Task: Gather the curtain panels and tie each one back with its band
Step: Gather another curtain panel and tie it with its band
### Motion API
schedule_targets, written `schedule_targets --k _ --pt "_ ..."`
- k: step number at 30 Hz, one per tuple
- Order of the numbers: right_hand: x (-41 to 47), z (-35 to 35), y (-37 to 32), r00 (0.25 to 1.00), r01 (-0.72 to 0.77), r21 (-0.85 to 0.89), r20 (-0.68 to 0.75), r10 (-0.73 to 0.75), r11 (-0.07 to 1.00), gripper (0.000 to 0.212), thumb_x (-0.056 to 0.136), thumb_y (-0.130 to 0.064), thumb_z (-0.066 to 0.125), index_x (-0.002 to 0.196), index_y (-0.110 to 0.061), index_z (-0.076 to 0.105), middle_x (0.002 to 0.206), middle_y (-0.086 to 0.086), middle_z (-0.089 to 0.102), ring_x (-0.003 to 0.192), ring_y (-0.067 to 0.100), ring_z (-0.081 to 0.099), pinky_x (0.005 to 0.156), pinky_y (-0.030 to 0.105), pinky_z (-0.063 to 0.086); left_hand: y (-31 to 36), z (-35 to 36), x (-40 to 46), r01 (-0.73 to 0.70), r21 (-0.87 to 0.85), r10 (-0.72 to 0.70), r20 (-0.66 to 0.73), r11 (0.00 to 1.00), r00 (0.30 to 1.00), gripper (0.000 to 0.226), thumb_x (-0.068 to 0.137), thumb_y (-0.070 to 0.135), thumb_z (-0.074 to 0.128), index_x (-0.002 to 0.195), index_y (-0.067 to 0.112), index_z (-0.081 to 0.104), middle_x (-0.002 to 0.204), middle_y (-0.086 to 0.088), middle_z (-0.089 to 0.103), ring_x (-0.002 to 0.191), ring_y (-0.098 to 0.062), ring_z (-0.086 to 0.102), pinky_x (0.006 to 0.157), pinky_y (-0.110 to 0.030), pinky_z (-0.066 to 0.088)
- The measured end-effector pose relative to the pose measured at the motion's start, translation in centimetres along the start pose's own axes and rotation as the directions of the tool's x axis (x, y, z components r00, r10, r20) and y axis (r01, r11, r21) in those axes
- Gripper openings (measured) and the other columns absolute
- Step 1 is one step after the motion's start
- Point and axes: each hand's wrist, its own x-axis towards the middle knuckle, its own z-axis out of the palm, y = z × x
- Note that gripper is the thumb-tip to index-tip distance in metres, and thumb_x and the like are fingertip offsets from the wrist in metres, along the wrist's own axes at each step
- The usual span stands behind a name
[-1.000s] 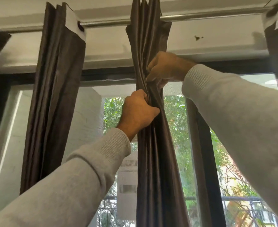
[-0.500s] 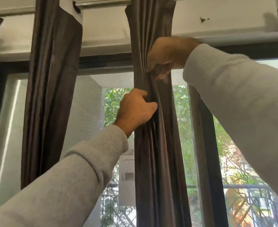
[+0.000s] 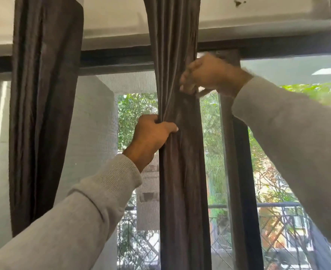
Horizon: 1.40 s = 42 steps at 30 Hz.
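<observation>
we see the left hand (image 3: 153, 134) with its fingers curled round the left edge of the middle curtain panel (image 3: 180, 172), thumb laid across the folds, bunching the cloth. the right hand (image 3: 201, 75) sits higher on the panel's right edge; it is blurred, but its fingertips seem to pinch the fabric there.

against the picture from half a second ago, both hands sit lower on the panel: the right hand was up by the white beam and is now level with the top of the window frame (image 3: 117, 61), and the left has slid down with it. the rod showed at the top edge then; it is out of view now.

we can read no writing or labels anywhere.

the panel is dark brown with a faint sheen, gathered into narrow vertical pleats. a second curtain panel (image 3: 43, 114) of the same cloth hangs well apart at the left, also gathered. both sleeves (image 3: 82, 221) are grey ribbed knit. the frame is dark, the beam (image 3: 258, 18) above it white and stained, and fine mesh covers the panes. no band shows.
</observation>
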Motion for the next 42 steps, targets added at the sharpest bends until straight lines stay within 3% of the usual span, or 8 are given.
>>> schedule_targets --k 7,17,21,25,29,35,38,42 --pt "-7.3 6.0 10.3 0.974 -0.222 0.392 0.052 0.219 0.893 0.068 0.077 -0.024 0.093 0.134 -0.021 0.056 0.116 0.003 0.071 0.107 0.021 0.071 0.082 0.042 0.057 -1.3 -0.4 -1.5 0.132 -0.057 -0.125 0.115 0.990 0.985 0.024 0.073 0.001 0.079 0.093 0.014 0.080 0.086 -0.008 0.083 0.082 -0.032 0.081 0.082 -0.052 0.068" --pt "-20.5 18.0 18.6 0.853 -0.504 0.809 0.412 0.321 0.303 0.047 0.084 -0.011 0.083 0.127 0.003 0.071 0.121 0.025 0.074 0.104 0.038 0.076 0.092 0.049 0.063 -6.6 -0.2 -6.4 0.211 -0.134 -0.173 0.246 0.968 0.954 0.016 0.095 0.003 0.077 0.101 0.017 0.081 0.101 -0.008 0.084 0.093 -0.025 0.082 0.083 -0.038 0.068" --pt "-23.3 20.1 18.0 0.885 -0.412 0.723 0.173 0.432 0.554 0.039 0.081 -0.021 0.088 0.115 -0.006 0.078 0.102 0.010 0.082 0.095 0.027 0.080 0.086 0.041 0.064 -9.7 0.4 -9.0 0.065 0.276 -0.110 0.153 0.959 0.982 0.037 0.086 0.035 0.085 0.117 0.015 0.078 0.107 -0.001 0.082 0.098 -0.022 0.079 0.093 -0.045 0.065" --pt "-27.2 22.3 16.3 0.897 -0.216 0.173 -0.354 0.265 0.961 0.013 0.095 -0.027 0.078 0.107 -0.022 0.076 0.083 -0.020 0.070 0.069 -0.009 0.066 0.064 0.004 0.048 -11.2 1.5 -12.0 0.017 0.484 -0.050 0.055 0.875 0.997 0.032 0.093 0.045 0.078 0.086 0.019 0.061 0.085 -0.003 0.069 0.084 -0.028 0.072 0.077 -0.043 0.063" --pt "-32.2 26.7 17.3 0.937 -0.189 -0.169 -0.325 0.126 0.967 0.017 0.102 -0.023 0.060 0.117 -0.024 0.066 0.091 -0.008 0.065 0.081 0.018 0.060 0.072 0.040 0.055 -12.4 2.7 -14.9 0.000 0.469 -0.067 0.127 0.883 0.990 0.041 0.097 0.052 0.069 0.078 0.017 0.062 0.072 -0.001 0.067 0.074 -0.029 0.073 0.070 -0.043 0.065" --pt "-38.2 30.4 17.7 0.992 -0.087 -0.460 -0.118 0.036 0.883 0.049 0.098 -0.015 0.055 0.146 -0.004 0.054 0.141 0.013 0.060 0.110 0.035 0.058 0.089 0.047 0.045 -13.1 3.1 -19.2 -0.054 0.530 -0.097 0.253 0.847 0.963 0.059 0.089 0.081 0.061 0.072 0.024 0.059 0.063 0.007 0.066 0.063 -0.014 0.070 0.062 -0.035 0.060" --pt "-40.6 31.1 17.9 1.000 -0.001 -0.403 -0.010 -0.004 0.915 0.055 0.099 -0.018 0.055 0.153 -0.007 0.049 0.151 0.010 0.056 0.125 0.031 0.055 0.099 0.045 0.045 -14.1 2.8 -20.1 -0.083 0.664 -0.146 0.282 0.743 0.948 0.055 0.085 0.066 0.081 0.110 0.019 0.069 0.097 -0.002 0.076 0.086 -0.020 0.072 0.077 -0.033 0.059" --pt "-42.6 30.4 19.8 0.952 -0.275 0.356 -0.027 0.304 0.893 0.024 0.108 -0.036 0.056 0.130 -0.032 0.066 0.115 -0.006 0.075 0.097 0.015 0.073 0.081 0.036 0.060 -16.5 1.7 -19.9 0.146 0.633 -0.293 0.135 0.760 0.947 0.053 0.088 0.039 0.087 0.125 0.006 0.068 0.121 -0.015 0.074 0.111 -0.036 0.071 0.094 -0.043 0.060"
